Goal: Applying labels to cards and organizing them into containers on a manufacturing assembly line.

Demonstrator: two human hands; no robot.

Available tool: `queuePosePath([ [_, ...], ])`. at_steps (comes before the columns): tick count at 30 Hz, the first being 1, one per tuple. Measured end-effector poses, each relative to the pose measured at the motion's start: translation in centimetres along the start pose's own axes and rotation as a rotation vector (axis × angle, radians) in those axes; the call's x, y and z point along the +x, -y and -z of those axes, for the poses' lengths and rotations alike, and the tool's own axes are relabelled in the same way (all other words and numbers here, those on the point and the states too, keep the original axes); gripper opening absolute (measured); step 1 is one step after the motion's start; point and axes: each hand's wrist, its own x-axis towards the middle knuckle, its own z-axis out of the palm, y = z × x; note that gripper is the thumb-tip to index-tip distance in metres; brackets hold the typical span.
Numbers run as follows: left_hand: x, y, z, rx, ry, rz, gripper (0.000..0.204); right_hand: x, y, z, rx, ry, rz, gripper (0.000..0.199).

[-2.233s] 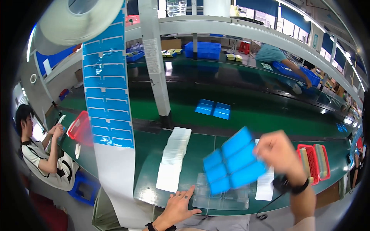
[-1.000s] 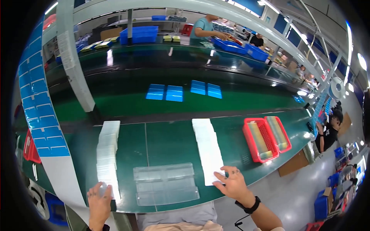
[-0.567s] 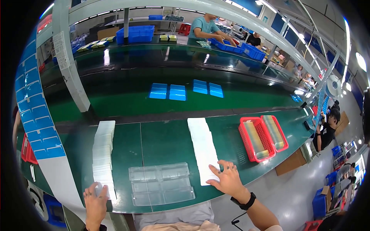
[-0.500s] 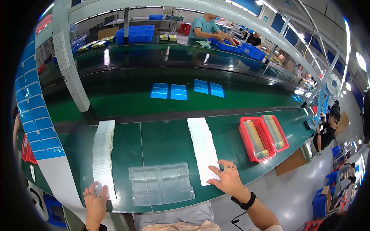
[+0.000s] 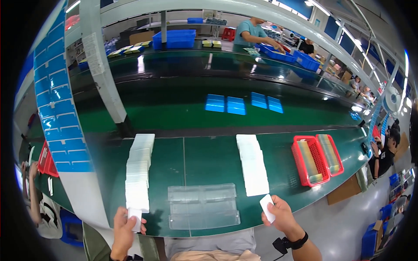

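My left hand (image 5: 123, 235) grips a small white card (image 5: 136, 219) between thumb and fingers, at the near end of a long fanned-out row of white cards (image 5: 137, 182). My right hand (image 5: 284, 215) pinches another white card (image 5: 267, 208), tilted, just off the near end of a second overlapping row of white cards (image 5: 253, 167). Between the two rows lies a clear plastic tray (image 5: 203, 207) with shallow compartments, close to the table's front edge. Neither hand touches the tray.
Two red baskets (image 5: 307, 162) holding stacks of translucent yellowish pieces stand at the right. Blue flat pieces (image 5: 236, 105) lie on the green conveyor belt (image 5: 174, 111) beyond the table. A blue-printed strip (image 5: 61, 108) hangs at the left by a metal post (image 5: 102, 78). Other people work nearby.
Both hands have come off the near ends of the rows, each now holding a card. The view has turned left, and the blue pieces have moved right along the belt.
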Motion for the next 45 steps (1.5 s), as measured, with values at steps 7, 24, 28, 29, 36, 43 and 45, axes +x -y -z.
queuePosePath([
  [7,2.3,1.3,-3.8,-0.26,0.255,0.127,0.035,2.5,-0.1,-4.2,0.146,0.274,-0.213,0.035],
  [24,4.3,0.9,-10.9,1.135,0.434,-0.601,0.018,3.7,-1.7,-11.4,-1.085,0.072,0.867,0.021],
  [28,4.6,0.5,-11.4,1.071,0.439,-0.432,0.016,3.5,-1.7,-11.3,-1.073,0.084,0.89,0.026],
  [29,4.7,0.4,-11.5,1.071,0.437,-0.439,0.017,3.5,-1.7,-11.2,-1.06,0.082,0.891,0.028],
  [36,5.6,0.7,-10.8,0.869,0.42,-0.415,0.02,3.7,-1.6,-10.9,-1.06,0.078,0.897,0.028],
  [43,6.5,-1.6,-9.9,0.851,0.344,-0.46,0.016,4.5,1.0,-8.8,-0.776,0.068,0.625,0.013],
  [45,6.7,-2.1,-10.1,0.876,0.336,-0.405,0.016,5.3,2.3,-8.4,-0.614,0.171,0.277,0.026],
])
